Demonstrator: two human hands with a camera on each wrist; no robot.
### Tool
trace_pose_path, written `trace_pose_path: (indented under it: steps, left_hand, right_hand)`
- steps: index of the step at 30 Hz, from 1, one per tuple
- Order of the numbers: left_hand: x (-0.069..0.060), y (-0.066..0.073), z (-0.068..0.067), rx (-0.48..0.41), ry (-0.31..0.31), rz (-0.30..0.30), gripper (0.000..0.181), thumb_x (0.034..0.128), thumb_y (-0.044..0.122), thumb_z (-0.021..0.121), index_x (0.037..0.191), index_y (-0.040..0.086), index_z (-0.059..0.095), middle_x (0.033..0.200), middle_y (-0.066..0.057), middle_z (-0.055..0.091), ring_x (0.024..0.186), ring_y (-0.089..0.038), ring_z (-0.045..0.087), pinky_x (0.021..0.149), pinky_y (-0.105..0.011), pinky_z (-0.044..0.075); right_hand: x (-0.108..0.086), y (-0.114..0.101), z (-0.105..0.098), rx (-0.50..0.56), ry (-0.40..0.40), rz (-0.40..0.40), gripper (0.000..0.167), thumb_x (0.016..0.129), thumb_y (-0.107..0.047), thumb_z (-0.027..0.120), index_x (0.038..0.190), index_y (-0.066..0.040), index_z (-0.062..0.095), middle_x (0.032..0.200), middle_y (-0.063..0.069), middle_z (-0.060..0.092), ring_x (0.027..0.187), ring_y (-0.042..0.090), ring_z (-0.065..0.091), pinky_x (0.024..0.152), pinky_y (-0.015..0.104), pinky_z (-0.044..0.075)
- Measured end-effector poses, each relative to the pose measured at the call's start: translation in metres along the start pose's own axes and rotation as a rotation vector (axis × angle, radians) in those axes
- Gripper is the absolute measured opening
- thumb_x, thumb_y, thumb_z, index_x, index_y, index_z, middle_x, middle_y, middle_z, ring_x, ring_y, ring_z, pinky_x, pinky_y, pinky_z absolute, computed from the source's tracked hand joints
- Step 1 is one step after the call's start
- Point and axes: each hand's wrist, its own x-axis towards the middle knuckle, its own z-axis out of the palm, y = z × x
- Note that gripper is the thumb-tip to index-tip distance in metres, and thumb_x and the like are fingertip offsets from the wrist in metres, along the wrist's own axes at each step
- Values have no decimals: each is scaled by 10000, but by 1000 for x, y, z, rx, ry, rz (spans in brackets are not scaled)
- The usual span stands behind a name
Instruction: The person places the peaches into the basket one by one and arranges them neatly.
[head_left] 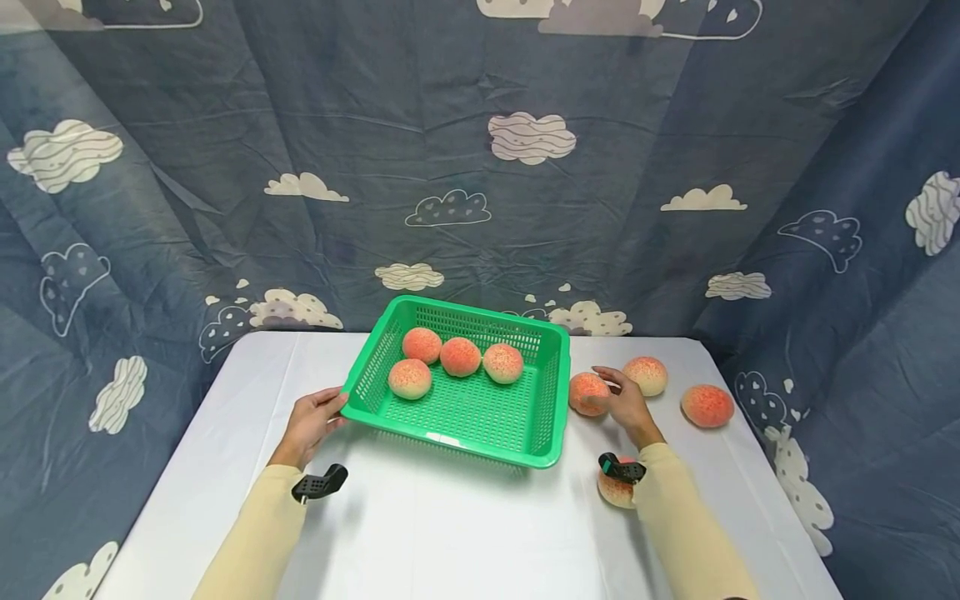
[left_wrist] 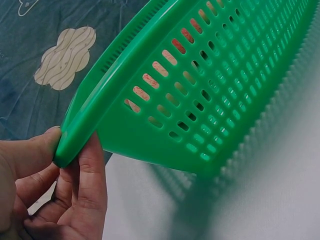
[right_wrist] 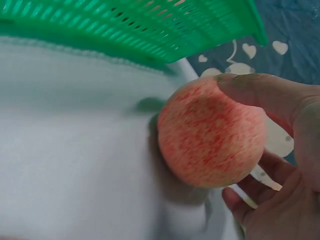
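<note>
A green plastic basket point(head_left: 465, 433) with slotted walls stands at a slant on the white table, several reddish peaches point(head_left: 460, 357) inside it toward the back and left. My left hand point(head_left: 311, 423) pinches the basket's rim at its left corner; the left wrist view shows the thumb on one side of the rim point(left_wrist: 75, 145) and fingers on the other. Just outside the basket's right wall, my right hand point(head_left: 624, 405) holds a peach point(right_wrist: 210, 137), thumb on top and fingers at its far side. Whether this peach touches the table is hard to tell.
Two more peaches lie to the right of my right hand, a paler one point(head_left: 645, 376) and a redder one point(head_left: 707, 406). Another peach point(head_left: 617, 492) is partly hidden under my right wrist. A dark blue cloud-patterned cloth point(head_left: 450, 250) hangs behind and beside the white table point(head_left: 450, 533).
</note>
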Motion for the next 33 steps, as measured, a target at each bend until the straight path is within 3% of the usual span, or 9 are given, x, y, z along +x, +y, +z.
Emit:
trace_pose_path:
  steps: [5,13,22,27,33]
  left_hand:
    - [0,-1,2,-7,-9,1,448,1001,125,537,1375,-100,435,1101,-98,574,816,-56,581,793,-248,549]
    - [-1,0,1,-12,-13,16,452,1002,120,533,1377,-110,425,1082,-89,578,804,-40,585,777,-229,551]
    - [0,1,0,-10,-17,19,456,1003,113,529,1381,-115,413,1091,-91,574,806,-34,585,840,-279,547]
    - [1,0,0,-7,-17,19,450,1003,115,529,1376,-114,421,1070,-75,575,806,-38,586,845,-284,546]
    - [2,-1,0,-6,-13,20,444,1005,115,526,1375,-109,427,1081,-82,575,812,-43,585,811,-257,550]
  right_hand:
    - [1,5,0,3,-36,61,710,820,43,690,1457,-54,391,1476,251,300,1301,418,347,983,488,400]
    - [1,6,5,-16,-24,83,754,785,8,721,1455,-89,390,1420,278,344,1275,421,369,979,515,411]
    - [4,6,6,-54,-8,98,747,796,8,698,1465,-80,377,1417,281,348,1267,415,376,951,503,427]
    - [2,0,4,-55,6,101,755,788,-12,715,1461,-86,379,1411,271,356,1254,411,385,1010,559,374]
    - [2,-4,-1,-39,21,71,757,794,-41,727,1465,-107,383,1419,245,380,1227,378,418,996,517,393]
